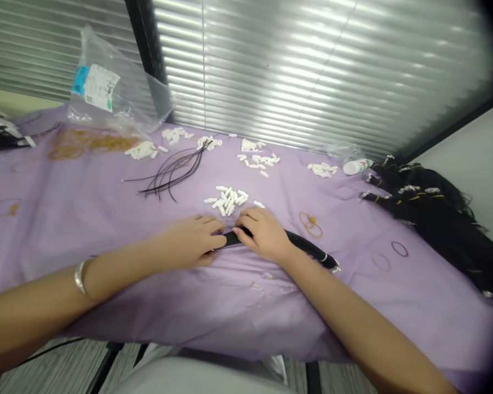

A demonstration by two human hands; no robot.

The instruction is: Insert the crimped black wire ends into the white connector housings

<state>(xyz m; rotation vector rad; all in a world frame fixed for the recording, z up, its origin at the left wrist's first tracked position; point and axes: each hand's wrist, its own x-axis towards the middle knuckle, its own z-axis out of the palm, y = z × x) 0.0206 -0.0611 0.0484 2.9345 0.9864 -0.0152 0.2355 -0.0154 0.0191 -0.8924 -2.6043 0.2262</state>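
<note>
A bundle of black wires (308,245) lies across the purple cloth in front of me, its right end showing bare metal tips. My left hand (199,241) is closed round the bundle's left part, slightly blurred. Further right, my right hand (265,232) grips the same bundle, thumb on the near side and fingers over the top. Just beyond both hands sits a loose pile of small white connectors (228,200). The left end of the bundle is hidden under my left hand.
Behind lie loose black wires (181,169) and more piles of white connectors (142,150). Rubber bands (311,223) are scattered about. A clear plastic bag (119,87) stands at the back left. On the right are thick black wire bundles (431,224) and a white bottle (356,166).
</note>
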